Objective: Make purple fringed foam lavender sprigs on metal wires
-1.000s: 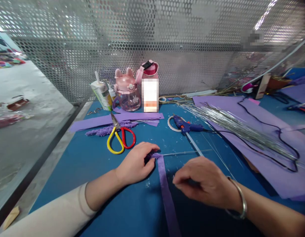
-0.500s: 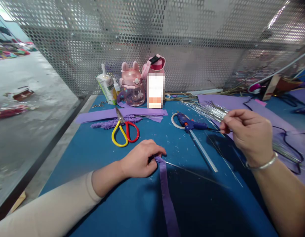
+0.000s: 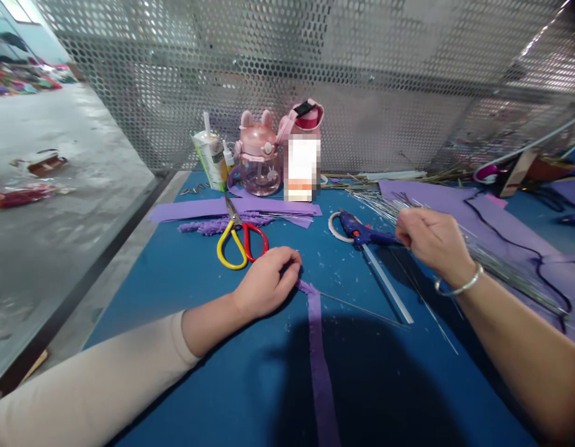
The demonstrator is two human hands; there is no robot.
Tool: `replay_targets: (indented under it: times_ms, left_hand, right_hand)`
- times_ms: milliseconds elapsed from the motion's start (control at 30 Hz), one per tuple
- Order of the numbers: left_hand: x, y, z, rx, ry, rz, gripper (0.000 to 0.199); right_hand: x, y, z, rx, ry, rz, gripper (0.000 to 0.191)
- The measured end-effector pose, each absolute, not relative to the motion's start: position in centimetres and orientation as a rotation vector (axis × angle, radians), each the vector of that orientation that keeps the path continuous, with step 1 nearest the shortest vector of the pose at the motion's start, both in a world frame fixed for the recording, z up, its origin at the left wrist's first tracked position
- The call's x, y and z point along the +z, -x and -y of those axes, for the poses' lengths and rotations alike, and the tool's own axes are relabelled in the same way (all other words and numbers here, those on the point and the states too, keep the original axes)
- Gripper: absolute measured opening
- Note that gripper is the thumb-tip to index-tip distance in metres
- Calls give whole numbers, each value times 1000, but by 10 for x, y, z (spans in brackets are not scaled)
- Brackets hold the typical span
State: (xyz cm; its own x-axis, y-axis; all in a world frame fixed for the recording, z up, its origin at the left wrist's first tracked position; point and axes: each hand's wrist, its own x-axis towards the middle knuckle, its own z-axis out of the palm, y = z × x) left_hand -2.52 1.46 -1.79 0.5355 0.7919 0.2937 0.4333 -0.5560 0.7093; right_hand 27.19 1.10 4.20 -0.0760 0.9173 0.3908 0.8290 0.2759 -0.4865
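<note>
My left hand (image 3: pixel 270 280) is closed in a pinch on the twisted end of a purple strip (image 3: pixel 319 354), which runs down toward the front edge. A thin wire (image 3: pixel 362 308) extends to the right from that twisted end. Over the right side, my right hand (image 3: pixel 430 241) has its fingers curled together beside the handle end of a blue glue gun (image 3: pixel 359 232); what it may hold is too small to make out. A bundle of thin silvery wires (image 3: pixel 506 273) passes behind and beyond this hand. Scissors (image 3: pixel 239 236) with yellow and red handles lie just beyond my left hand.
Purple sheets (image 3: pixel 422 194) cover the back right, crossed by a black cord (image 3: pixel 506 239). At the back stand a drink carton (image 3: pixel 212 162), a pink-topped cup (image 3: pixel 260 162) and a pink bottle (image 3: pixel 310 124) behind a blurred white rectangle. A perforated metal panel (image 3: pixel 362 105) rises behind them.
My right hand has moved left and turned knuckles-up near the glue gun. My left hand has shifted slightly up and away, showing more of the twisted purple end. The view has shifted a little.
</note>
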Motion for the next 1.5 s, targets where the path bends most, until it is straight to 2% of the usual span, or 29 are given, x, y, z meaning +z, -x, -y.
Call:
replay_targets:
  times_ms: [100, 200, 333, 600, 800, 900, 1000, 1067, 1133, 1233, 1367, 1500]
  left_hand:
    - [-16, 25, -15, 801, -2150, -1025, 31]
    - [-15, 25, -15, 773, -2165, -1034, 36]
    - [-13, 24, -15, 720, -2218, -1033, 36]
    - [-12, 23, -15, 694, -2216, -1032, 32]
    - [-15, 22, -16, 678, -2213, -1035, 26]
    - [-16, 23, -16, 651, -2213, -1034, 28]
    - [-14, 26, -16, 671, -2234, -959, 24]
    - [-12, 27, -16, 653, -2293, -839, 19]
    - [-12, 28, -16, 586, -2375, -743, 22]
    - [-14, 27, -17, 518, -2462, -791, 18]
    - [-20, 26, -20, 599, -2448, -972, 18]
    - [-22, 25, -22, 630, -2444, -968, 17]
  right_hand:
    - [37, -275, -28, 128, 1581, 2076, 21]
    - [25, -278, -40, -8, 1589, 2316, 49]
    - [8, -281, -43, 68, 1740, 2455, 63]
    - [-9, -290, -48, 112, 1660, 2301, 43]
    - [-17, -294, -49, -49, 1643, 2052, 38]
    - [-12, -291, -48, -71, 1665, 1887, 42]
    - [1, -289, -43, -25, 1713, 1727, 48]
    - [15, -292, -38, 60, 1753, 1671, 40]
    - [31, -297, -29, 302, 1762, 1668, 34]
    - [53, -301, -15, 544, 1662, 1768, 34]
    - [68, -284, 2, 773, 1633, 2089, 31]
    - [64, -254, 11, 649, 1622, 2372, 31]
